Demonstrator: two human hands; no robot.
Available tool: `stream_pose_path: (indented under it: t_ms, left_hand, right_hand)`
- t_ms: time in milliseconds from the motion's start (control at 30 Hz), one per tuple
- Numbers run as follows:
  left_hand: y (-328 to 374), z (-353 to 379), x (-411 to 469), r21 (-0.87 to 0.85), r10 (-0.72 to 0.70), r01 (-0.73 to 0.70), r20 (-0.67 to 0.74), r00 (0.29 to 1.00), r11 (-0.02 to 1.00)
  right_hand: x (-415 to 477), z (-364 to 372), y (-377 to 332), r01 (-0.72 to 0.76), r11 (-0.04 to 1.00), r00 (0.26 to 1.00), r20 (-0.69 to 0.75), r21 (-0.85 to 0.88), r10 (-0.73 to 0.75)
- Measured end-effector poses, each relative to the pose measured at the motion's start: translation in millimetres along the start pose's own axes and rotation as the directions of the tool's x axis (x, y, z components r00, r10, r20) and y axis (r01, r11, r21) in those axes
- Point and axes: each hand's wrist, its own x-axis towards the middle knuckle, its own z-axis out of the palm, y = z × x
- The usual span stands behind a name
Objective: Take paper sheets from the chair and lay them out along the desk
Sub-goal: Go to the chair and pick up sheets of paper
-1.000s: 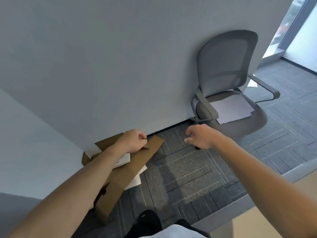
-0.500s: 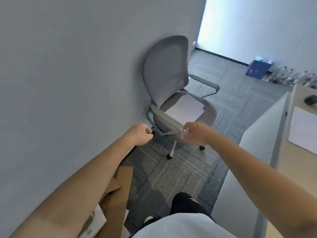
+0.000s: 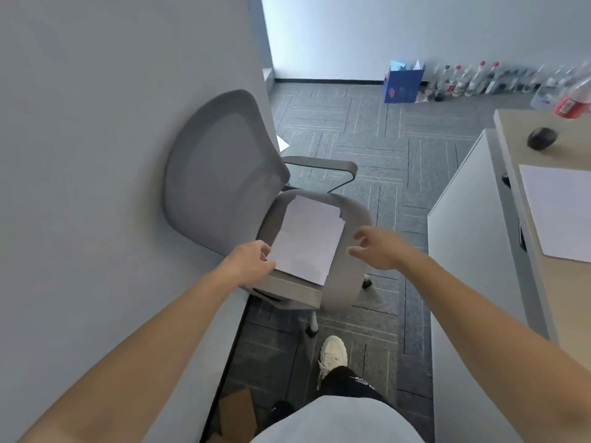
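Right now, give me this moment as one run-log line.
phase: reaching | left hand: at paper stack's near corner, grip unclear | right hand: open, beside stack | chair: loaded | desk: one sheet laid

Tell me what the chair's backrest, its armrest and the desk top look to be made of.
Chair backrest: seemingly grey mesh fabric in a smooth plastic frame; the middle panel looks darker and softer than the rim. Armrest: probably moulded grey plastic, matte and even. Desk top: pale wood-look surface, likely laminate; no grain is visible, so this is uncertain.
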Motion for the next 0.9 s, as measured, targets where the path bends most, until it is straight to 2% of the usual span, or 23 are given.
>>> stream_pose_path:
  t_ms: [133, 300, 433, 633, 733, 833, 900]
  left_hand:
    - [8.8, -13.9, 78.0, -0.029, 0.022, -0.021, 0.044, 0.999, 0.999]
    - [7.1, 2.3, 180.8, 0.013, 0.053, -0.056, 0.164, 0.985, 0.998]
    - [-5.0, 60.0, 273.3, 0.033, 0.143, -0.153, 0.217, 0.966, 0.988]
    - [-40.1, 177.6, 389.4, 0.278, 0.193, -0.323, 0.408, 0.892, 0.905]
    - [-52.6, 218.3, 438.2, 0.372, 0.221, -0.355, 0.356, 0.908, 0.858]
    - [-66.5, 247.6, 464.5, 0.389, 0.109, -0.195, 0.232, 0.967, 0.9]
    - [-75.2, 267.1, 466.7, 0.359, 0.073, -0.147, 0.211, 0.975, 0.922]
  right_hand:
    - [60.5, 0.7, 8.5, -0.112, 0.969, 0.994, 0.006, 0.219, 0.114]
    - [134.2, 20.1, 29.7, -0.244, 0.894, 0.963, -0.017, 0.375, 0.27]
    - [195.7, 66.2, 54.2, -0.352, 0.785, 0.914, 0.009, 0.51, 0.405]
    - [276.9, 161.4, 92.4, -0.489, 0.602, 0.803, 0.057, 0.631, 0.593]
    - [315.8, 202.0, 104.5, -0.526, 0.56, 0.769, 0.075, 0.64, 0.635]
    - [346.5, 230.4, 118.8, -0.538, 0.53, 0.747, 0.078, 0.656, 0.661]
    - [358.9, 245.5, 129.8, -0.558, 0.477, 0.713, 0.099, 0.679, 0.694]
